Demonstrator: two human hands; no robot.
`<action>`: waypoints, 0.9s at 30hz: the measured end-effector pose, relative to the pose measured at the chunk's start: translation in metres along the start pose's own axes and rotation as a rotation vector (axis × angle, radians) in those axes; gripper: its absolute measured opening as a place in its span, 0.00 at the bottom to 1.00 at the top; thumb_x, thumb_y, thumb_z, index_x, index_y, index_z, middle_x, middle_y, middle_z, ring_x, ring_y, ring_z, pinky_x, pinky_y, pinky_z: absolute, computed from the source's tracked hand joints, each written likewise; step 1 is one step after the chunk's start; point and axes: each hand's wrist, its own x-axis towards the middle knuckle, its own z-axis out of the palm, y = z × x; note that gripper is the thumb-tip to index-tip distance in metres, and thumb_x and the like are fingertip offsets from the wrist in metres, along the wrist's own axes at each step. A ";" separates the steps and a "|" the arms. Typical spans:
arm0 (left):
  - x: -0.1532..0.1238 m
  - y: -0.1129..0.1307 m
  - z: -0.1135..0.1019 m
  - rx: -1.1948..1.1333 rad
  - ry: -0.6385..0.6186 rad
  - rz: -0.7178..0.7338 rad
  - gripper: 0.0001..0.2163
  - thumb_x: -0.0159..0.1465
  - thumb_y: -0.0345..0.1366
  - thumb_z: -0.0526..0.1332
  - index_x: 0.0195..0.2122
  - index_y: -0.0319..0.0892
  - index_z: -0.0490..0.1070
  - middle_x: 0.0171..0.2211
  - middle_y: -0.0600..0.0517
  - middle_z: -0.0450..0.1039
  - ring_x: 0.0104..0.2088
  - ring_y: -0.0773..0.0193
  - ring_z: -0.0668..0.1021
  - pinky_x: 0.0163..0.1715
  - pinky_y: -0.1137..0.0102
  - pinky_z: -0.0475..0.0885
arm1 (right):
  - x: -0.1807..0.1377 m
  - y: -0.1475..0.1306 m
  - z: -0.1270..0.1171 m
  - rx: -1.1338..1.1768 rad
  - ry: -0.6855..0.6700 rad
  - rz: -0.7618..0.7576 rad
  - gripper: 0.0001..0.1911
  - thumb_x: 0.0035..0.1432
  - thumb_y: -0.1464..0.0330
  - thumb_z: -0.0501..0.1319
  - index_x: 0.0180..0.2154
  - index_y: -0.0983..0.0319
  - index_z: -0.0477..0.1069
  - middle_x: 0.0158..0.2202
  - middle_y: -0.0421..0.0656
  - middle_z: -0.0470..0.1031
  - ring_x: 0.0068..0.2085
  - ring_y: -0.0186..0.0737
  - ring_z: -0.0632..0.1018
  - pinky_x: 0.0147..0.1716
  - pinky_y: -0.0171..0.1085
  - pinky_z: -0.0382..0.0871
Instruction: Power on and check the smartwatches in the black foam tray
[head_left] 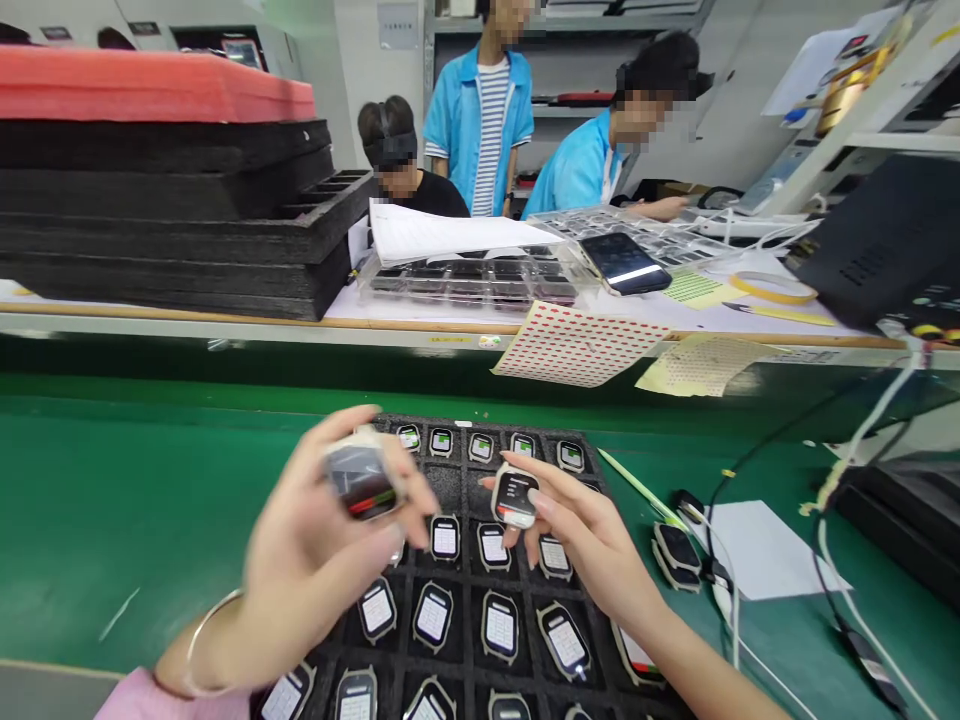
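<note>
My left hand point(315, 560) is closed round a smartwatch body point(361, 480) with a dark lit screen, lifted above the tray and slightly blurred. My right hand point(577, 535) pinches a second smartwatch body point(515, 497) by its edges, just above the tray's middle. Below both lies a black foam tray point(465, 478) on the green belt, its pockets filled with several watch bodies point(500, 625) showing white screens. One pocket near the tray's upper middle is bare.
Two dark watch bodies point(677, 552) on chargers, white paper point(765, 550) and cables point(825, 500) lie right of the tray. Beyond the belt a bench holds stacked black foam trays point(180, 230), a clear tray point(472, 280), a phone point(624, 262) and sticker sheets point(577, 345). Three people are behind it.
</note>
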 end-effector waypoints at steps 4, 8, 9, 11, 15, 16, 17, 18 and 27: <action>0.032 -0.026 0.001 -0.045 -0.112 -0.109 0.24 0.61 0.26 0.63 0.57 0.46 0.59 0.38 0.52 0.71 0.34 0.65 0.78 0.33 0.70 0.76 | 0.003 0.002 -0.003 -0.051 0.017 0.018 0.20 0.66 0.61 0.58 0.57 0.57 0.67 0.36 0.47 0.79 0.27 0.43 0.79 0.24 0.38 0.70; 0.036 -0.041 0.000 -0.079 -0.159 -0.126 0.23 0.62 0.27 0.62 0.57 0.44 0.59 0.38 0.51 0.70 0.37 0.62 0.78 0.35 0.67 0.77 | 0.003 0.004 -0.005 -0.067 0.002 0.025 0.20 0.66 0.61 0.57 0.58 0.57 0.66 0.31 0.45 0.78 0.28 0.44 0.78 0.23 0.38 0.69; 0.036 -0.042 -0.001 -0.090 -0.176 -0.123 0.23 0.62 0.27 0.62 0.57 0.45 0.59 0.38 0.50 0.70 0.39 0.61 0.78 0.37 0.66 0.77 | 0.003 0.004 -0.005 -0.070 0.000 0.026 0.20 0.66 0.61 0.57 0.58 0.57 0.66 0.31 0.45 0.78 0.28 0.44 0.77 0.23 0.38 0.69; 0.034 -0.043 -0.002 -0.115 -0.217 -0.119 0.23 0.62 0.27 0.62 0.57 0.45 0.60 0.40 0.48 0.71 0.42 0.58 0.78 0.40 0.62 0.77 | 0.002 0.005 -0.006 -0.073 0.005 0.026 0.20 0.66 0.61 0.57 0.58 0.58 0.66 0.32 0.46 0.78 0.28 0.44 0.77 0.23 0.38 0.69; 0.034 -0.046 -0.003 -0.127 -0.244 -0.122 0.24 0.63 0.28 0.62 0.58 0.46 0.59 0.41 0.48 0.71 0.41 0.58 0.78 0.39 0.62 0.78 | 0.003 0.005 -0.006 -0.058 0.019 0.023 0.20 0.65 0.61 0.58 0.57 0.57 0.67 0.34 0.46 0.79 0.29 0.44 0.78 0.23 0.38 0.69; 0.034 -0.047 -0.003 -0.125 -0.245 -0.127 0.23 0.63 0.28 0.62 0.58 0.45 0.59 0.40 0.49 0.71 0.40 0.59 0.78 0.38 0.63 0.78 | 0.003 0.005 -0.006 -0.052 0.016 0.022 0.20 0.65 0.61 0.58 0.57 0.57 0.67 0.34 0.46 0.79 0.29 0.44 0.78 0.24 0.38 0.69; 0.035 -0.049 -0.002 -0.122 -0.247 -0.133 0.23 0.63 0.28 0.62 0.58 0.45 0.59 0.39 0.49 0.71 0.39 0.59 0.78 0.36 0.64 0.79 | 0.003 0.005 -0.005 -0.048 0.012 0.023 0.20 0.65 0.61 0.58 0.57 0.57 0.68 0.35 0.46 0.79 0.28 0.43 0.78 0.24 0.38 0.69; 0.035 -0.050 -0.002 -0.120 -0.249 -0.140 0.23 0.63 0.28 0.62 0.58 0.45 0.59 0.38 0.49 0.71 0.38 0.60 0.78 0.36 0.64 0.79 | 0.003 0.004 -0.005 -0.046 0.007 0.023 0.19 0.65 0.61 0.58 0.57 0.56 0.68 0.35 0.46 0.79 0.28 0.43 0.78 0.24 0.38 0.69; 0.034 -0.052 -0.006 -0.220 -0.285 -0.168 0.22 0.65 0.30 0.59 0.60 0.45 0.59 0.43 0.46 0.73 0.45 0.54 0.78 0.43 0.57 0.77 | -0.002 0.003 -0.005 -0.038 0.036 0.035 0.19 0.66 0.62 0.58 0.57 0.57 0.67 0.32 0.44 0.79 0.30 0.43 0.78 0.25 0.37 0.70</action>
